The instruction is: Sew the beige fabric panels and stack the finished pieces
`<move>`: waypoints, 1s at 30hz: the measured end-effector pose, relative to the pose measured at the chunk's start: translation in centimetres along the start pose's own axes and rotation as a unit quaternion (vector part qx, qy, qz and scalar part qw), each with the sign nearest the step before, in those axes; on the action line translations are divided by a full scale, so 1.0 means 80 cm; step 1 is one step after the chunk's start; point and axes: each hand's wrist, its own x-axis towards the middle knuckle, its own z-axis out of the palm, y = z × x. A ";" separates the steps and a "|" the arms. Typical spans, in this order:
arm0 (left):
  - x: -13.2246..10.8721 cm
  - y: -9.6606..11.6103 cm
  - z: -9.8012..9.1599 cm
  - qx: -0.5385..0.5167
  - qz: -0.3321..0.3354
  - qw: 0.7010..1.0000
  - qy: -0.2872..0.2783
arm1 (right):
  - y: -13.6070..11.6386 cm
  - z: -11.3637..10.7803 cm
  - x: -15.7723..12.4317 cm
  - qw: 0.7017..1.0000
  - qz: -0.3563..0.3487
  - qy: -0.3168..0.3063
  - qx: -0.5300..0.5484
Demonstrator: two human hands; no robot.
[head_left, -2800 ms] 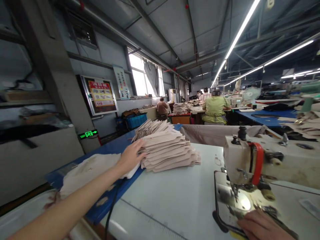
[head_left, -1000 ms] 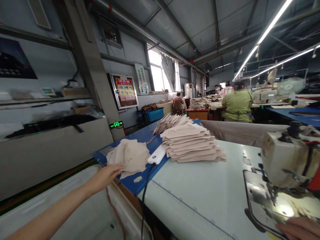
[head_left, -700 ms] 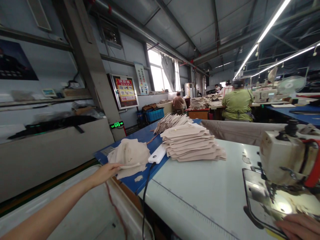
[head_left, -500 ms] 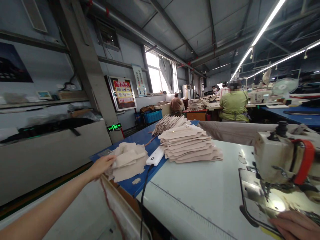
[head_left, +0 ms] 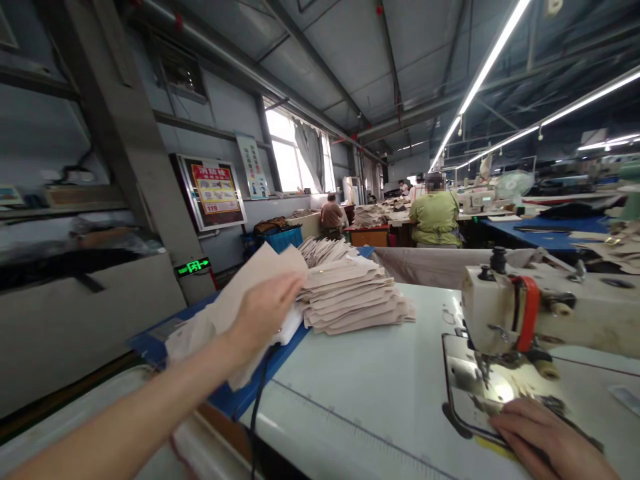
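My left hand (head_left: 265, 310), a little blurred, is closed on a beige fabric piece (head_left: 257, 270) and holds it up over the left end of the table. Under it lies a loose pile of similar pieces (head_left: 187, 340). Just right of that hand stands a tall layered stack of beige fabric pieces (head_left: 357, 303). My right hand (head_left: 547, 437) lies with fingers extended at the front edge of the metal plate of a sewing machine (head_left: 493, 310). The machine's lamp lights the plate near those fingertips. No fabric shows beneath them.
A white device (head_left: 291, 325) with a black cable (head_left: 260, 400) lies between pile and stack. A ruler scale (head_left: 345, 420) runs along the pale tabletop (head_left: 400, 387). Farther back, a person in a green top (head_left: 436, 217) sits among other worktables; a fan (head_left: 515, 185) stands beyond.
My left hand has lifted a fabric piece from the pile and moved right and toward the stack. The view has turned right; my right hand stays by the machine plate.
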 end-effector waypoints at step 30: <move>-0.076 0.210 0.209 -0.212 0.304 0.871 -0.322 | -0.037 -0.013 0.016 0.988 0.069 -0.136 -0.010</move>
